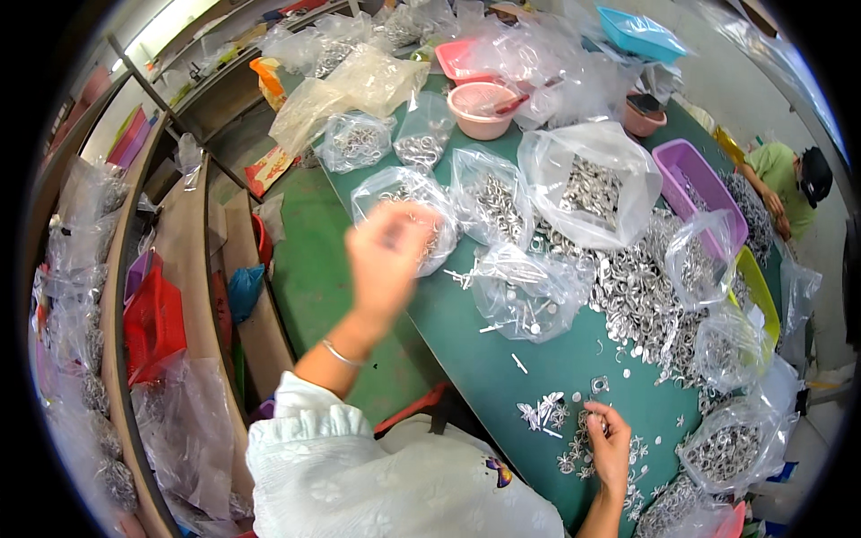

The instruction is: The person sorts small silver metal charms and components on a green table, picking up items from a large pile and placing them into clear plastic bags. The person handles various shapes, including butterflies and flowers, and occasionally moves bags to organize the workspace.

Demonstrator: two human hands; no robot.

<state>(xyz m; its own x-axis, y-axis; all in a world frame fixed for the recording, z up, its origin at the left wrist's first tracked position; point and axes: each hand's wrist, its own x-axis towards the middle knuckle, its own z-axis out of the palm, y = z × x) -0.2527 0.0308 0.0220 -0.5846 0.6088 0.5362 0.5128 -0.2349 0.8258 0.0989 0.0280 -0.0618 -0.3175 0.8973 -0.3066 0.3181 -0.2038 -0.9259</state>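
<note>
At the long green worktable (466, 359), two bare hands sort small silver metal parts — one raised, one down on the pieces.

The left hand (387, 253) is lifted and blurred by motion, so whether its fingers are apart or closed on something I cannot tell; just beyond it lies a clear plastic bag of silver rings (414, 208). The right hand (610, 439) rests low on the table with fingertips pinched together on a tiny flower-shaped metal piece (599, 414), more of these small flat silver pieces (547, 411) scattered just left of it. As a judgement, the work looks far from finished: a big loose heap of silver metal parts (641, 296) lies beyond the right hand, though several bags already stand filled.
</note>
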